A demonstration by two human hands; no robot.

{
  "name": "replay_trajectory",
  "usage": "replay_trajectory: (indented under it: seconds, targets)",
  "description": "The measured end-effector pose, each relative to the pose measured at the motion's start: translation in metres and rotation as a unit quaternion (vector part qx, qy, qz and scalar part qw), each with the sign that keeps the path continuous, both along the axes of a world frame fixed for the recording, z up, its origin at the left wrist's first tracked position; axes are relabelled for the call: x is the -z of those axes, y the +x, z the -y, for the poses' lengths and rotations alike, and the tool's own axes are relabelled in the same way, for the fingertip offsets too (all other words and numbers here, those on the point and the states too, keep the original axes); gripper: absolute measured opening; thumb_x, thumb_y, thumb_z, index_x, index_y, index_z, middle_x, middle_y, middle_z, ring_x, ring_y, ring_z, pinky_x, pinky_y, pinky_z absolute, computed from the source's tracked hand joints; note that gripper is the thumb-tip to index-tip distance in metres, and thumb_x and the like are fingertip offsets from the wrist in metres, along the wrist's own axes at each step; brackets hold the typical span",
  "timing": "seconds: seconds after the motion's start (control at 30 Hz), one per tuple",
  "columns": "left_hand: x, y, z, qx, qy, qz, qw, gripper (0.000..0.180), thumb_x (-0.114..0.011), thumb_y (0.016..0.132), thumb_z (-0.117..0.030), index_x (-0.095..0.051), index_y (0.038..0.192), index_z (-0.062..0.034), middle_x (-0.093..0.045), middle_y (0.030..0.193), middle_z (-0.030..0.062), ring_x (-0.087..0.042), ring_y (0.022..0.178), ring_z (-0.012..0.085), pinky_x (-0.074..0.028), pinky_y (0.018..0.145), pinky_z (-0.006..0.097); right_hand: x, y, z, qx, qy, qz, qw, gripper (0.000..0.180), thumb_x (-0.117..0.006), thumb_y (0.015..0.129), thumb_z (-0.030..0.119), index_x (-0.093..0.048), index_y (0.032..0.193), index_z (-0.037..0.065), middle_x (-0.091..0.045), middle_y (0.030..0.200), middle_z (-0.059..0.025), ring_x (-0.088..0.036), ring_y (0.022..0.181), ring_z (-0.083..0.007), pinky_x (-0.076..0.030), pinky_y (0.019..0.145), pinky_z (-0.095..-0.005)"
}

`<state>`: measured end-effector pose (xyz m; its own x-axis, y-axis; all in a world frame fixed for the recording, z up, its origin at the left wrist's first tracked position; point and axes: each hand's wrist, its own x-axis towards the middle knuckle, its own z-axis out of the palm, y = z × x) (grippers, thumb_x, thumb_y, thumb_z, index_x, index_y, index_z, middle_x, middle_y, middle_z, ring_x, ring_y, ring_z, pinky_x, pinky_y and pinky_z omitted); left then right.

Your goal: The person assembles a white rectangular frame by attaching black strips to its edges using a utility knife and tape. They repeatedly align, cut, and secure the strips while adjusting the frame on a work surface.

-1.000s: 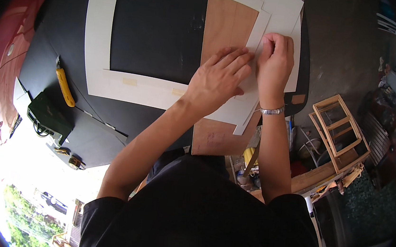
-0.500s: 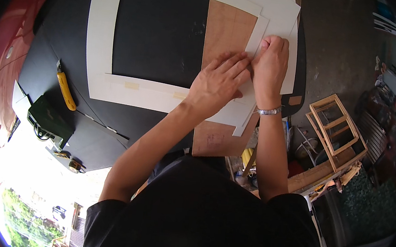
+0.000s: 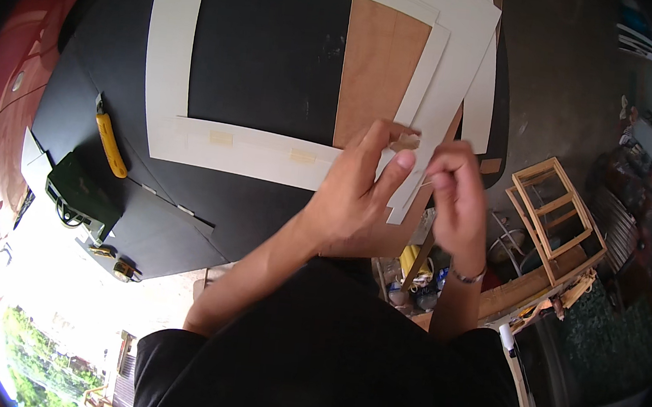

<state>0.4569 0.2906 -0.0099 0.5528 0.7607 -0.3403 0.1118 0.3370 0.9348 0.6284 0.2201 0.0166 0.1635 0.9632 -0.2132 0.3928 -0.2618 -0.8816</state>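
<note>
**Small tape strip pinched above the mat's right corner**

Black sheeting covers the tabletop (image 3: 263,205), and on it we have a cream window mat (image 3: 170,71) lying flat, its opening showing black on the left and a brown board (image 3: 378,67) on the right. Two tape tabs already sit on the mat's lower border. Out at the left edge lies a yellow utility knife (image 3: 110,143), well apart from the action.

Now to the hands. Our left hand (image 3: 358,199) is raised over the mat's lower right corner, thumb and forefinger closed on a small tan strip (image 3: 406,141), most likely tape, though it is tiny in this view. Our right hand (image 3: 456,192) hovers just beside it, fingers (image 3: 443,168) curled and pinched together; whether they grip a thin end of something we cannot tell.

To do this well, in our judgement, we keep the strip taut between both hands so it does not curl onto itself. We line it up square across the mat's right border, lower one end first, then rub outward with a fingertip to avoid wrinkles. The other hand should pin the mat so the layers beneath stay aligned.
</note>
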Motion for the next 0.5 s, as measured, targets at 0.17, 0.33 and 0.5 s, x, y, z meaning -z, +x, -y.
replay_trajectory:
  seconds: [0.17,0.33,0.5]
  targets:
    - [-0.025,-0.02,0.055,-0.064,-0.257,0.003,0.964,0.027,-0.058,0.104,-0.015,-0.065,0.119,0.0065,-0.073,0.103,0.0142,-0.069,0.096,0.0196,-0.056,0.085,0.032,-0.011,-0.056,0.038,0.014,0.033,0.169,0.985,0.021,-0.07,0.084,-0.006,-0.064,0.103,0.002,-0.061,0.098,-0.0145,-0.062,0.086,-0.0322,-0.05,0.071,-0.0401]
    - [-0.018,-0.039,0.086,-0.12,-0.341,0.002,0.932,0.027,-0.061,0.104,-0.018,-0.07,0.114,0.0044,-0.074,0.099,0.0089,-0.067,0.087,0.0103,-0.057,0.081,0.024,-0.008,-0.074,0.068,0.005,0.023,0.139,0.99,0.028,-0.074,0.081,-0.005,-0.069,0.107,0.003,-0.064,0.106,-0.0134,-0.065,0.09,-0.0299,-0.054,0.076,-0.0393]
    - [-0.009,-0.048,0.113,-0.233,-0.465,0.117,0.846,0.026,-0.06,0.105,-0.024,-0.069,0.095,-0.0021,-0.071,0.091,0.0054,-0.067,0.085,0.0104,-0.058,0.077,0.026,-0.008,-0.08,0.086,0.01,0.068,0.073,0.995,0.037,-0.079,0.08,-0.003,-0.071,0.115,0.005,-0.068,0.11,-0.0136,-0.068,0.094,-0.0311,-0.056,0.079,-0.0392]
